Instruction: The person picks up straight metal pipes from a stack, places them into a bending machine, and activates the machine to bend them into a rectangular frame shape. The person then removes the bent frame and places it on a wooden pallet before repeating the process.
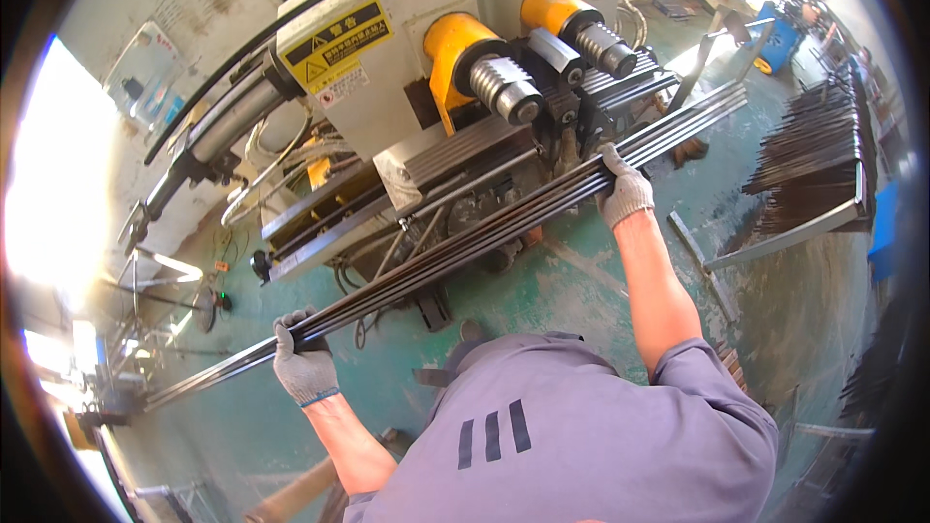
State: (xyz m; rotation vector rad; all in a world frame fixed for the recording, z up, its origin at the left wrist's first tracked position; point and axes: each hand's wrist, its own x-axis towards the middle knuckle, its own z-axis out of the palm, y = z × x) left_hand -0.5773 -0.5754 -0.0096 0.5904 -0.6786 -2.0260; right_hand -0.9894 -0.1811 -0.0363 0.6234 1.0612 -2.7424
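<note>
A bundle of long, thin metal rods runs slantwise before me, from the lower left up to the far right. My left hand, in a grey knit glove, is closed round the rods near their left part. Farther along, my gloved right hand grips the same bundle toward its right part. Both hands hold it from the near side, and some fingers are hidden by the rods. Just beyond the bundle stands a machine with two ribbed metal rollers, one of them a near roller, on orange mounts.
More rods lie on the machine's right side. At the right, a metal rack carries many dark rods. A blue bin stands at the far right. Cables and hoses hang by the machine's left side, above a worn green floor.
</note>
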